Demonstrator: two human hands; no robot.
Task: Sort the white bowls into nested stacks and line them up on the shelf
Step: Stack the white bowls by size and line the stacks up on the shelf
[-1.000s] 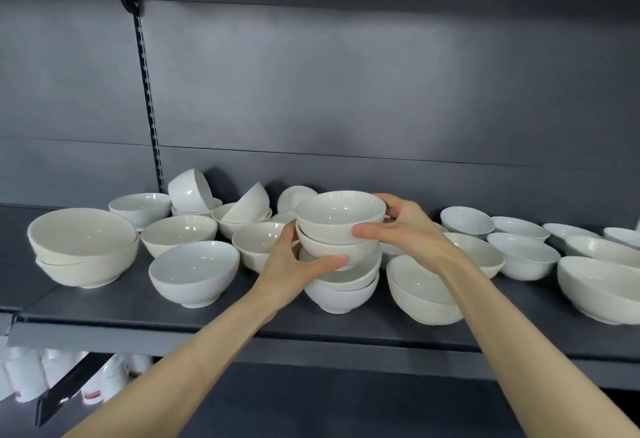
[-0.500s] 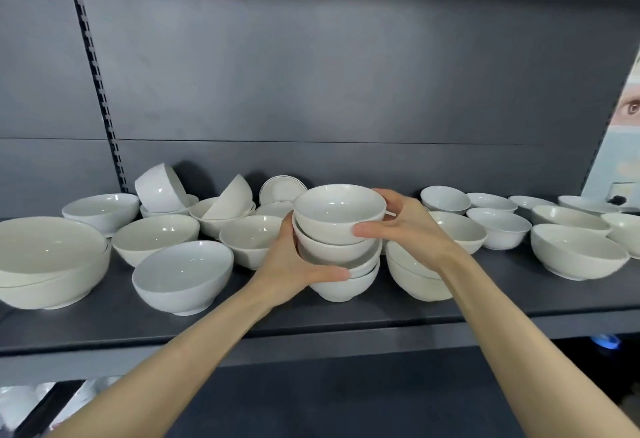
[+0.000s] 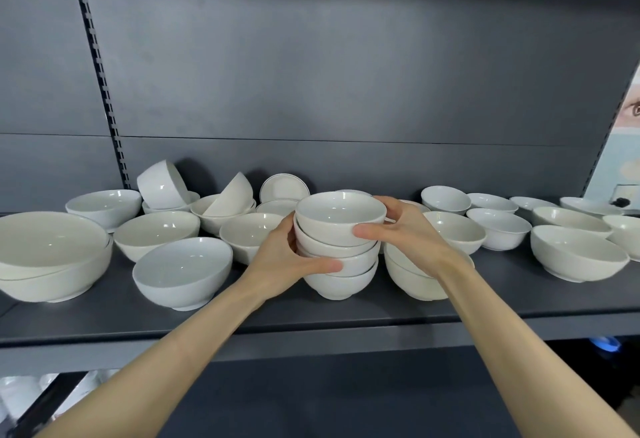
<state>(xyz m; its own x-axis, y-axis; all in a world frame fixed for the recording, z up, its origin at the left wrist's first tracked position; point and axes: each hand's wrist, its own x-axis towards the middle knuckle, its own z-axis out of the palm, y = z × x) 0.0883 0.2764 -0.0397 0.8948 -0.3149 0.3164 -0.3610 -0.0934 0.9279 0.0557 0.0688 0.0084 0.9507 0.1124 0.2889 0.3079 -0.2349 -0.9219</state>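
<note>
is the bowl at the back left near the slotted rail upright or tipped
Tipped. That bowl lies on its side on a lower bowl, outer wall facing forward, rim turned to the right.

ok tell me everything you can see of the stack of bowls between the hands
The stack is four glossy white, ceramic-looking bowls nested upright, slightly uneven, standing on the dark shelf near its front edge. The left hand grips its lower side; the right hand grips the top bowl, thumb on the front.
</note>
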